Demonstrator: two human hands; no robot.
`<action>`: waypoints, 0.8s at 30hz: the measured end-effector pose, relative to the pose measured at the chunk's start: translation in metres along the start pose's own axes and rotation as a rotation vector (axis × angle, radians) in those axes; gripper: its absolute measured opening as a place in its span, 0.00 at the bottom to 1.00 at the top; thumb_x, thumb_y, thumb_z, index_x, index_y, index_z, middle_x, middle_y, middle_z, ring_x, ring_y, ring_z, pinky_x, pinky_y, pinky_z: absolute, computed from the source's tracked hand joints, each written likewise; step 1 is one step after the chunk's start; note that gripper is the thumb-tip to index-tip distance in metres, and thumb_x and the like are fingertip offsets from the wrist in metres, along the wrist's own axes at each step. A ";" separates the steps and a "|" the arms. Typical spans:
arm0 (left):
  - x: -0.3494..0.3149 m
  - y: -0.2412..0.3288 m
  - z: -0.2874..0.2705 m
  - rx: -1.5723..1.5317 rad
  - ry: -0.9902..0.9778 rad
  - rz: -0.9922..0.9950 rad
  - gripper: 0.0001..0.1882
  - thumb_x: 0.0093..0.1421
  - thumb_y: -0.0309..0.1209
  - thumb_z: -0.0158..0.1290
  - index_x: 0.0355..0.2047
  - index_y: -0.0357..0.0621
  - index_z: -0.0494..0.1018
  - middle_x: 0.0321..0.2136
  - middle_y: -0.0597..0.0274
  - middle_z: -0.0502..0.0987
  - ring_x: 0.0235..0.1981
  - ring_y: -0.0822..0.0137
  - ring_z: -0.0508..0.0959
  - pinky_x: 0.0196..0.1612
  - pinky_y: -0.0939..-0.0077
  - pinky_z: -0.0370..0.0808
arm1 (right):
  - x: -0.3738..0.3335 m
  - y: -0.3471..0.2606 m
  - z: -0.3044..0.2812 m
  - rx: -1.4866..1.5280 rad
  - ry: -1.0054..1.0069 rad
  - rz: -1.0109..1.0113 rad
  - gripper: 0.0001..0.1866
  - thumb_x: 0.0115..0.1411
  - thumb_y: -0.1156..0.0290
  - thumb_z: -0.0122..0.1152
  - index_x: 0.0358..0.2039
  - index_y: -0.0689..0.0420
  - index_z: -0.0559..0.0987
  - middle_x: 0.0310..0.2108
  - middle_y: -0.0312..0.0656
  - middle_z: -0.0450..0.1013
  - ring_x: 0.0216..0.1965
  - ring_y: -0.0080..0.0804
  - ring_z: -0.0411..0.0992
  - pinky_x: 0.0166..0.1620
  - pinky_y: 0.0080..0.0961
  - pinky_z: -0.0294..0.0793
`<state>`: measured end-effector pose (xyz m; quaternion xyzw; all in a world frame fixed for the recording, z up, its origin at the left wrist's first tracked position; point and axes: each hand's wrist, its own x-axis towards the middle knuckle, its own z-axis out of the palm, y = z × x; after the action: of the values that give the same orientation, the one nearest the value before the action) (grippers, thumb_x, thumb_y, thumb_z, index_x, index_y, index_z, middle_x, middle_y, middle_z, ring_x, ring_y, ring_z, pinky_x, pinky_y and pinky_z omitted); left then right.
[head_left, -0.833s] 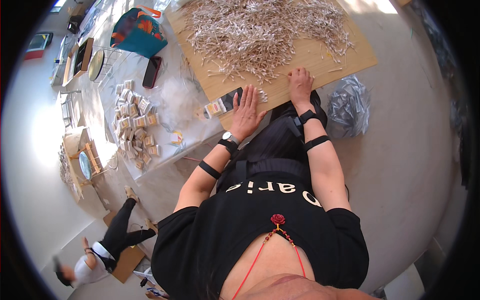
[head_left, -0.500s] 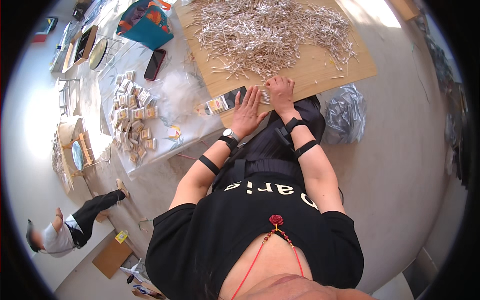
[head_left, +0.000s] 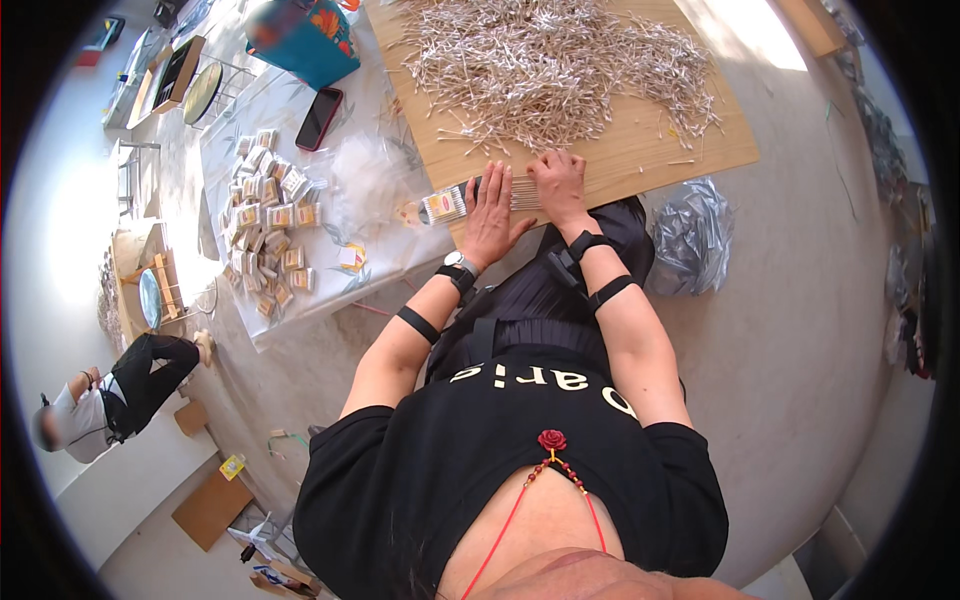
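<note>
My left hand (head_left: 488, 215) lies flat, its fingers stretched out and side by side, over a dark flat piece at the near edge of a wooden board. A row of cotton swabs (head_left: 525, 193) shows between my two hands. At the right end of that row is my right hand (head_left: 560, 187), its fingers curled in; whatever they hold is hidden. Just left of my left hand lies a small clear pack of cotton swabs (head_left: 443, 206) with a yellow and red label. Beyond both hands spreads a big heap of loose cotton swabs (head_left: 530, 70) on the wooden board (head_left: 610, 172).
Many small filled packs (head_left: 262, 215) are piled on the covered table at left, beside clear plastic bags (head_left: 372, 180). A phone (head_left: 318, 119) and a teal bag (head_left: 318, 45) lie farther back. A grey plastic bag (head_left: 692, 237) hangs at right. Another person (head_left: 120, 390) is at far left.
More of the cotton swab row now shows between my hands, and my left hand sits closer to the labelled pack. The other person has moved farther left.
</note>
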<state>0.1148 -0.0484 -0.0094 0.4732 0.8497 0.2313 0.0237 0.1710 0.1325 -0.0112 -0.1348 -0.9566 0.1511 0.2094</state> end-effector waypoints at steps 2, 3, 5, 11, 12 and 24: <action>0.003 0.001 -0.001 -0.007 -0.020 0.006 0.56 0.62 0.55 0.63 0.78 0.39 0.48 0.78 0.49 0.49 0.80 0.51 0.44 0.78 0.46 0.37 | 0.001 0.009 -0.002 -0.018 0.043 0.030 0.06 0.59 0.70 0.62 0.35 0.47 0.84 0.39 0.34 0.76 0.49 0.36 0.73 0.55 0.41 0.64; 0.004 0.001 0.000 -0.009 -0.021 0.006 0.56 0.62 0.55 0.63 0.78 0.39 0.48 0.78 0.49 0.49 0.80 0.51 0.44 0.78 0.46 0.37 | 0.001 0.011 -0.004 -0.032 0.085 0.060 0.07 0.59 0.71 0.62 0.37 0.47 0.85 0.39 0.34 0.76 0.49 0.36 0.73 0.55 0.41 0.64; 0.007 0.001 0.001 -0.017 -0.038 0.013 0.52 0.63 0.54 0.62 0.77 0.40 0.51 0.78 0.50 0.51 0.81 0.53 0.44 0.78 0.45 0.37 | -0.002 0.017 -0.012 -0.057 0.068 0.083 0.08 0.59 0.72 0.61 0.38 0.47 0.85 0.40 0.35 0.76 0.49 0.36 0.73 0.55 0.40 0.65; 0.011 0.002 0.005 -0.045 -0.061 0.018 0.42 0.65 0.50 0.61 0.72 0.41 0.60 0.77 0.51 0.55 0.80 0.54 0.48 0.78 0.46 0.38 | -0.019 0.009 -0.024 -0.036 0.089 0.214 0.10 0.62 0.73 0.60 0.43 0.49 0.83 0.42 0.36 0.77 0.49 0.38 0.73 0.55 0.41 0.65; 0.011 0.002 0.005 -0.047 -0.062 0.022 0.42 0.65 0.50 0.61 0.72 0.41 0.60 0.77 0.51 0.55 0.80 0.54 0.48 0.78 0.46 0.38 | -0.026 0.007 -0.024 -0.011 0.095 0.253 0.12 0.60 0.73 0.61 0.45 0.50 0.83 0.44 0.37 0.76 0.50 0.40 0.73 0.55 0.41 0.65; -0.015 -0.002 0.004 0.026 0.065 -0.109 0.52 0.66 0.55 0.57 0.75 0.29 0.49 0.78 0.40 0.46 0.81 0.47 0.40 0.78 0.45 0.31 | -0.062 -0.013 -0.034 -0.277 -0.460 0.177 0.51 0.70 0.31 0.42 0.80 0.55 0.48 0.82 0.40 0.39 0.83 0.33 0.31 0.78 0.60 0.27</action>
<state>0.1223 -0.0603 -0.0170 0.4187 0.8775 0.2337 0.0024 0.2381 0.1085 0.0001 -0.2072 -0.9751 0.0633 -0.0478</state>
